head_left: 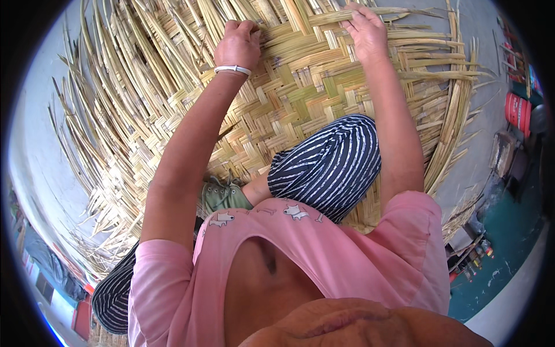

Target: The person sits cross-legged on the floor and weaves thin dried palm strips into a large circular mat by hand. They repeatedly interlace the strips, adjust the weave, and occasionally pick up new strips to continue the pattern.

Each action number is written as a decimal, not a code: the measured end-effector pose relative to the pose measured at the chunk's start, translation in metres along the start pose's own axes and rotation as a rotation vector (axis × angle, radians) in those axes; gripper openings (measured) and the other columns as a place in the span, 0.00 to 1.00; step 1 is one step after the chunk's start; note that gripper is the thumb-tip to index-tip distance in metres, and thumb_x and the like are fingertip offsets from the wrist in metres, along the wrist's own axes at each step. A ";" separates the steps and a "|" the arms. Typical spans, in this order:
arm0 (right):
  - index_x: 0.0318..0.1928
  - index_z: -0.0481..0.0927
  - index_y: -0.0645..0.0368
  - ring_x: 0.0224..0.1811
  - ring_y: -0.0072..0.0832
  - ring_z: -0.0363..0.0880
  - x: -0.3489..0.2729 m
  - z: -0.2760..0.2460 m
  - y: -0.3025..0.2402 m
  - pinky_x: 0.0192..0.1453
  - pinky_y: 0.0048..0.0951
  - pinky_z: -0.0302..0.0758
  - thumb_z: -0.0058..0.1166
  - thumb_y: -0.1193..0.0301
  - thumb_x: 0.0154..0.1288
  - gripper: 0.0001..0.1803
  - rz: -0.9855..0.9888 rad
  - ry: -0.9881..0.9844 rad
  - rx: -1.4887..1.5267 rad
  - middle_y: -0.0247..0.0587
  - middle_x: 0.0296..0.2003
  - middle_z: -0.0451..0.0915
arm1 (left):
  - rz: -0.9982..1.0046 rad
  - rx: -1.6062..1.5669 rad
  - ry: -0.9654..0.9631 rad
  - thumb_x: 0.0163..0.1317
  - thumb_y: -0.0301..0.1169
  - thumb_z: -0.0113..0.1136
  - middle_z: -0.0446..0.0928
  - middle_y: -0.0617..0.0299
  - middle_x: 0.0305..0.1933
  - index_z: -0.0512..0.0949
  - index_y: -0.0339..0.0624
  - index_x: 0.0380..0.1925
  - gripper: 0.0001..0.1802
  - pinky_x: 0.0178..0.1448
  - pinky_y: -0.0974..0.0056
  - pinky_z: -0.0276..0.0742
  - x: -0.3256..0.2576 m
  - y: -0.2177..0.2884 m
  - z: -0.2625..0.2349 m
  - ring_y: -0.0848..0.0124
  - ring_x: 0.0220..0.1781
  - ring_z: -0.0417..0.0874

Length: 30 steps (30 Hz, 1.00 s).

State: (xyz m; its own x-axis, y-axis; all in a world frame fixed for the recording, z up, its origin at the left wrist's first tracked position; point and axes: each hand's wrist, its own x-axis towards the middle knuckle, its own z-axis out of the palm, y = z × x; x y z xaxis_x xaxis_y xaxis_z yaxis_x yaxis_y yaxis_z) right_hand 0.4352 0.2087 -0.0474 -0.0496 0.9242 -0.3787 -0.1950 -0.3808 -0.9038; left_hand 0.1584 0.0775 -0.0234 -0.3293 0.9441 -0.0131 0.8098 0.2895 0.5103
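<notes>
Woven mat (pixel 300 98): left hand (pixel 237 45) fingers curled on strips; right hand (pixel 367 32) fingers pinching loose strip (pixel 370 13).

A pale grey concrete floor (pixel 34 144) spreads out on the left and again at the upper right (pixel 480 34), lit evenly by bright daylight with soft shadows. Along the right edge the ground turns to teal-painted floor (pixel 509 231), where a red cylindrical container (pixel 517 111) stands beside dark, cluttered objects too small to make out. At the lower left, a red box-like item (pixel 82 317) sits near blurred dark shapes.
</notes>
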 end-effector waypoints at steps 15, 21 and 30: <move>0.44 0.78 0.51 0.46 0.36 0.83 0.026 -0.014 -0.034 0.52 0.41 0.79 0.53 0.66 0.65 0.08 -0.002 -0.384 0.428 0.39 0.41 0.85 | -0.085 -0.490 -0.498 0.63 0.37 0.69 0.87 0.50 0.29 0.88 0.38 0.43 0.15 0.36 0.59 0.85 0.065 0.124 0.026 0.64 0.23 0.88; 0.39 0.79 0.55 0.44 0.35 0.85 0.054 0.034 -0.037 0.49 0.40 0.82 0.56 0.64 0.68 0.08 -0.080 -0.316 -0.204 0.41 0.37 0.83 | -0.200 -0.483 -0.120 0.62 0.38 0.66 0.86 0.50 0.27 0.89 0.40 0.37 0.13 0.38 0.59 0.84 0.053 0.119 0.041 0.62 0.28 0.90; 0.36 0.88 0.67 0.42 0.49 0.89 0.114 0.073 -0.053 0.47 0.48 0.82 0.60 0.53 0.66 0.24 -0.279 -0.312 -1.446 0.64 0.37 0.86 | -0.255 -0.722 -0.065 0.64 0.32 0.67 0.82 0.57 0.22 0.83 0.35 0.28 0.11 0.28 0.61 0.77 0.053 0.115 0.049 0.71 0.21 0.81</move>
State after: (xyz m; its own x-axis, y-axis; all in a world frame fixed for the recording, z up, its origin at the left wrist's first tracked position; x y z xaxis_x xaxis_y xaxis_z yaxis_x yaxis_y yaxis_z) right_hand 0.3684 0.3359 -0.0282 -0.4117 0.8680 -0.2776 0.8647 0.2758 -0.4198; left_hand 0.2581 0.1684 -0.0072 -0.4160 0.8759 -0.2446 0.1872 0.3457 0.9195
